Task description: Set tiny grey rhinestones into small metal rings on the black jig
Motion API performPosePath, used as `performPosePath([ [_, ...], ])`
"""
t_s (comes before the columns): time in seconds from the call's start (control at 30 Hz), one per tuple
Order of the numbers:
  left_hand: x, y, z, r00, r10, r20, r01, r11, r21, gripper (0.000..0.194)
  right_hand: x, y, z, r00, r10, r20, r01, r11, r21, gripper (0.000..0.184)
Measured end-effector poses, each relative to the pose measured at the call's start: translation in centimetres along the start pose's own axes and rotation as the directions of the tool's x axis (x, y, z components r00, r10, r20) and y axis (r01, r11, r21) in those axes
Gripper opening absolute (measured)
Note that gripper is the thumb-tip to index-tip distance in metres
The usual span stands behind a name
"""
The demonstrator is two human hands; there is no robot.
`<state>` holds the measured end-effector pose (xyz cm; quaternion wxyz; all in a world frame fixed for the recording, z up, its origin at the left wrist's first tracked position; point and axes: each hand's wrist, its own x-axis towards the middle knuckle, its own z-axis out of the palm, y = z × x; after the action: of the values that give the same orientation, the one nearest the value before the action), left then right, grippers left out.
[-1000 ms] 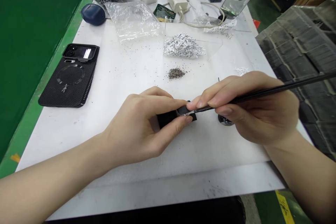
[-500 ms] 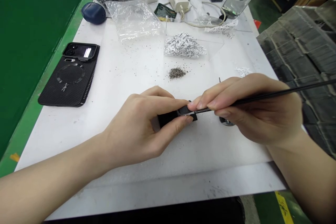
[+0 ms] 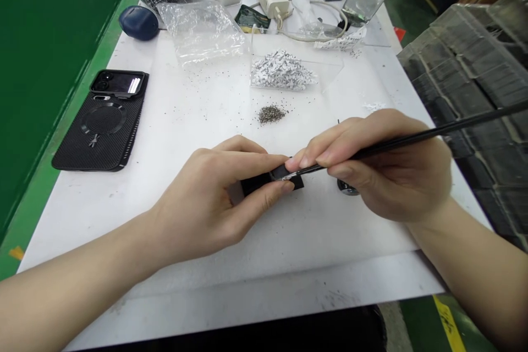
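Because the small matte-black rectangular piece (image 3: 253,184) seems to need steadying, the left hand (image 3: 202,201) pinches it between thumb and fingers above the white desk (image 3: 313,247), while the right hand (image 3: 391,168) holds a slender black metal-tipped tool (image 3: 412,139) in pressed-together fingers, its tip at the piece's end.

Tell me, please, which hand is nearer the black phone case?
Left: the left hand lies to the right of the black phone case, apart from it; the right hand lies farther right, beyond the left hand.

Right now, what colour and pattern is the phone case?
The phone case is black with fine mesh perforations, best in the head view.
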<state>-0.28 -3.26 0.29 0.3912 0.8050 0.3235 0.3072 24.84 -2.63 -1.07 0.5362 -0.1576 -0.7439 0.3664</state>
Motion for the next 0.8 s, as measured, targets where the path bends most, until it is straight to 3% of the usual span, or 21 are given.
performPosePath([
  [0.5, -0.03, 0.17, -0.24, 1.000, -0.026, 0.013, 0.026, 1.000, -0.010, 0.016, -0.16, -0.66, 0.08, 0.995, 0.099, -0.025, -0.101, 0.992, -0.074, 0.026],
  [0.8, -0.16, 0.24, -0.43, 0.999, -0.029, 0.040, 0.030, 0.999, -0.027, 0.016, 0.03, -0.70, -0.13, 0.987, 0.163, 0.009, -0.163, 0.987, 0.004, 0.026],
])
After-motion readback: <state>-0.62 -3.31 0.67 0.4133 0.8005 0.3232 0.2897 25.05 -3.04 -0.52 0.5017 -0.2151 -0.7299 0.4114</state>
